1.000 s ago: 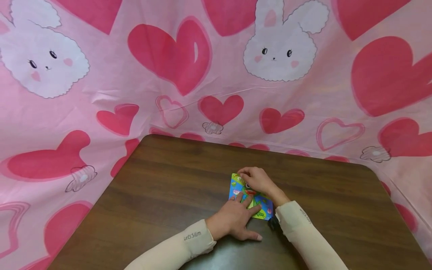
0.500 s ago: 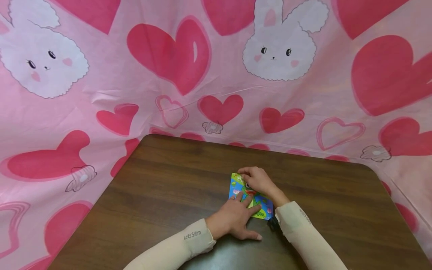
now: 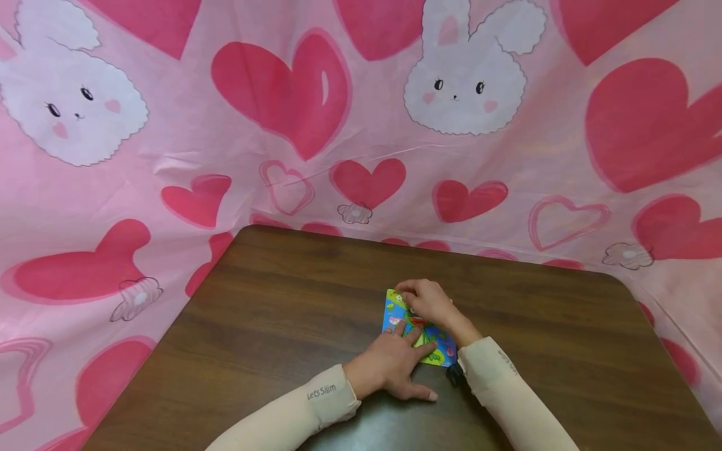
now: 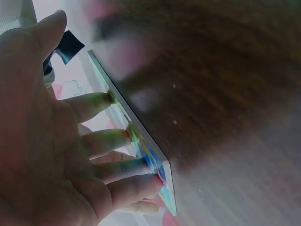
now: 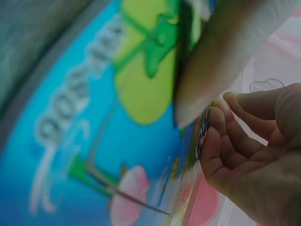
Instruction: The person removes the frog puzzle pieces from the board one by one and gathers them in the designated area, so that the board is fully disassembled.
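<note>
A small flat frog puzzle (image 3: 397,310), blue and yellow-green with fine curved seams, lies on the wooden table. My left hand (image 3: 392,366) is spread over its near part, fingertips pressing down and thumb stretched out to the side. In the left wrist view these fingers (image 4: 120,141) meet the puzzle (image 4: 162,181) along its thin pale edge. My right hand (image 3: 431,302) is curled at the far part over the frog's face. In the right wrist view, the right hand's bent fingers (image 5: 218,146) grip at the raised eye part, hiding some of the frog.
The brown wooden table (image 3: 271,300) spreads around both hands. A small black object (image 3: 455,374) sits by the right cuff. Behind the table hangs a pink cloth (image 3: 383,138) with hearts and rabbits. Cream sleeves (image 3: 316,401) cover both forearms.
My right hand shifts very slightly on the puzzle, and its fingers cover more of the frog's eye. The left hand stays in place.
</note>
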The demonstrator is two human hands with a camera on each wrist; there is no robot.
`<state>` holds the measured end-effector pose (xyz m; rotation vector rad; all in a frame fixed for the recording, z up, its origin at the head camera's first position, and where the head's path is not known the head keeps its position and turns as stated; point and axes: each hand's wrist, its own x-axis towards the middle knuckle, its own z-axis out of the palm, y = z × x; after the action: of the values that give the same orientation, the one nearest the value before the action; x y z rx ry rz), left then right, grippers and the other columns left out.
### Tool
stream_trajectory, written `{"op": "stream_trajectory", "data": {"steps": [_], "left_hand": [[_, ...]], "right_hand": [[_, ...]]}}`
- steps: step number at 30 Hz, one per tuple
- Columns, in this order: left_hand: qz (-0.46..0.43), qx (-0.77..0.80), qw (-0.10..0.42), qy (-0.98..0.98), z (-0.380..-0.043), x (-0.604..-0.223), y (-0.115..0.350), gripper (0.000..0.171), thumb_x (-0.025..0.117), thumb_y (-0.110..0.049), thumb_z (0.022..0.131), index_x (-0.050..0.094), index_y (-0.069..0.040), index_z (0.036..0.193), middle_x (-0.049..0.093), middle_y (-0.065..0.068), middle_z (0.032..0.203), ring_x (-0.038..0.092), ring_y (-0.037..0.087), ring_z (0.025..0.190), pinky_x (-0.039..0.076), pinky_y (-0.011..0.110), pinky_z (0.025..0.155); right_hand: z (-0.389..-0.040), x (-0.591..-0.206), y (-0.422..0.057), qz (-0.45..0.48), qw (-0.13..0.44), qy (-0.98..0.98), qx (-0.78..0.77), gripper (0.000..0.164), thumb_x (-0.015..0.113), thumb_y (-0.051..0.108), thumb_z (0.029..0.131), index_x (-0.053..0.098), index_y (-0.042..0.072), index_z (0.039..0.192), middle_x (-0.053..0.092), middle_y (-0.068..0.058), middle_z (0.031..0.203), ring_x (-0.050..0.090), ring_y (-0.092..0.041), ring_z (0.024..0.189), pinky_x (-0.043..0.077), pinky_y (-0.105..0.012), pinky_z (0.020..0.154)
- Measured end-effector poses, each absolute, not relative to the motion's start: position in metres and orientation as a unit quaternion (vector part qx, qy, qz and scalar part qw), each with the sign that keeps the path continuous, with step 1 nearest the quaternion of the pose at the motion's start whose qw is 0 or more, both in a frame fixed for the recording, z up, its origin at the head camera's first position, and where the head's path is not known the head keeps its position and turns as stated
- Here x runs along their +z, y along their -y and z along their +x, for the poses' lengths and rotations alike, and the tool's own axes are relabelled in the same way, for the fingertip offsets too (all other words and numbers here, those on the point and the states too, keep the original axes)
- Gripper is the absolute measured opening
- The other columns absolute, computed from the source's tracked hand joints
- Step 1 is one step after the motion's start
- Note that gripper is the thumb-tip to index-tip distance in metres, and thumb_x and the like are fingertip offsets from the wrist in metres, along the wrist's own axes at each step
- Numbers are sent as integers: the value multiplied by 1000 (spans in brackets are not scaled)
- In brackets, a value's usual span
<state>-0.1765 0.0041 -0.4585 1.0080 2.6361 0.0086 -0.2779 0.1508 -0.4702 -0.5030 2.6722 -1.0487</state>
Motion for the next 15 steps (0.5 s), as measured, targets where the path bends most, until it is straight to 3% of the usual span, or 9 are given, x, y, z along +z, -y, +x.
{"op": "stream_trajectory", "data": {"steps": [9,15], "left_hand": [[355,2,151,-923,-176,-460,-2,88,49,-84,84,31,-40,158,28,2,168,32,39,151,38,46,117],[365,3,139,-921,-178,-460,-2,87,50,-84,85,34,-38,158,33,4,166,35,40,149,40,46,116]], "right_hand": [[-279,-469,-146,-189,74,-927,-316,25,58,14,102,73,7,120,75,-6,104,56,-10,65,49,-31,68],[-283,-467,-141,-212,63,-937,-271,22,58,13,101,74,8,115,75,-6,105,55,-15,74,50,-41,81]]}}
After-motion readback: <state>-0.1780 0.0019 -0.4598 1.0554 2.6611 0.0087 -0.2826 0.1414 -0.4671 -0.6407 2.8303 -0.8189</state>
